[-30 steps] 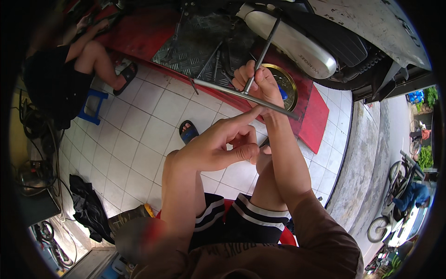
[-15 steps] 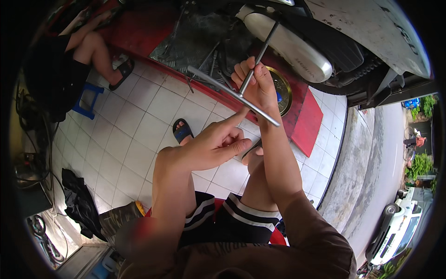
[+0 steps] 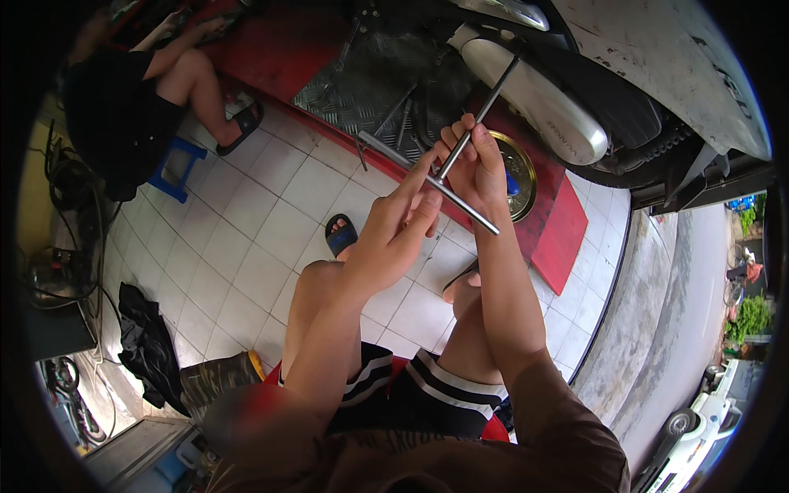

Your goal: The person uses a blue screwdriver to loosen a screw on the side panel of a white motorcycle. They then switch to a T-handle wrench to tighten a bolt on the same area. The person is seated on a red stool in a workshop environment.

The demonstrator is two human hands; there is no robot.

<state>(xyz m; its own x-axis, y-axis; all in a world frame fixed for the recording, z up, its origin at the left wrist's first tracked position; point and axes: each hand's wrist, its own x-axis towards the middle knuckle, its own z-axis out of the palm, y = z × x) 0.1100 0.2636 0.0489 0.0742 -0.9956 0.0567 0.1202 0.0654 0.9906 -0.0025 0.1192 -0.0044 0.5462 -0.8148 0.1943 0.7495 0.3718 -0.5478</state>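
Observation:
A steel T-handle wrench (image 3: 471, 210) is up in front of me, its long shaft slanting up and away to the right. My right hand (image 3: 478, 168) is closed round the shaft just above the crossbar. My left hand (image 3: 393, 234) meets the crossbar left of the joint, index finger on one side and thumb on the other; its other fingers are curled and partly hidden. Past the shaft's far end is a motorbike's silver side cover (image 3: 534, 103). What the shaft's tip touches, if anything, I cannot tell.
A red platform (image 3: 555, 238) with a dark tread-plate top carries several tools and a round gold-rimmed dish (image 3: 530, 193) holding something blue. At the left, another person (image 3: 115, 123) sits by a blue stool (image 3: 177, 168). Black cloth (image 3: 148, 341) lies on the tiled floor.
My left hand has moved up from below the crossbar onto it, and its thumb has risen to the bar. My right hand keeps its grip on the shaft. The whole view has shifted slightly.

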